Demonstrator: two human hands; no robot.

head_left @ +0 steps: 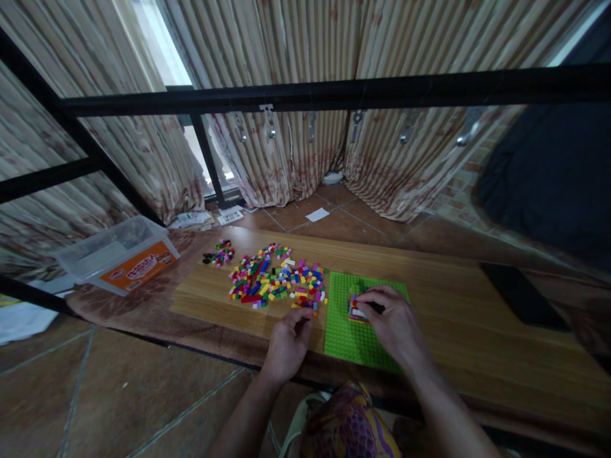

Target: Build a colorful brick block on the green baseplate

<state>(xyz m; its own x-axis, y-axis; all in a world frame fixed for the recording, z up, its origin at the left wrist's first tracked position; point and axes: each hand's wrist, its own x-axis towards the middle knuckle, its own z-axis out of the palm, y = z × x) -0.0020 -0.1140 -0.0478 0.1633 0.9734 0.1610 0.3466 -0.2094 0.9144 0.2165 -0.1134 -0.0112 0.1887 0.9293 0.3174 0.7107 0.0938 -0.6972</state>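
Observation:
A green studded baseplate [338, 343] lies on the wooden board. On it stands a low, multicoloured brick structure [359, 313], partly covered by my right hand [395, 326]. The fingers of that hand are pinched at the structure's top, on what looks like a small red toy brick [356, 304]. My left hand [287, 343] rests left of the baseplate with its fingers curled together, close to the front edge of the loose toy bricks [274, 280]. Whatever lies between the left fingertips is too small to make out.
A smaller heap of bricks [220, 252] lies at the far left of the wooden board [453, 305]. Beyond it stands a clear plastic box [121, 245] with an orange label. A dark flat phone-like object [522, 296] is at the right. A black metal rail [334, 95] crosses in front of the curtains.

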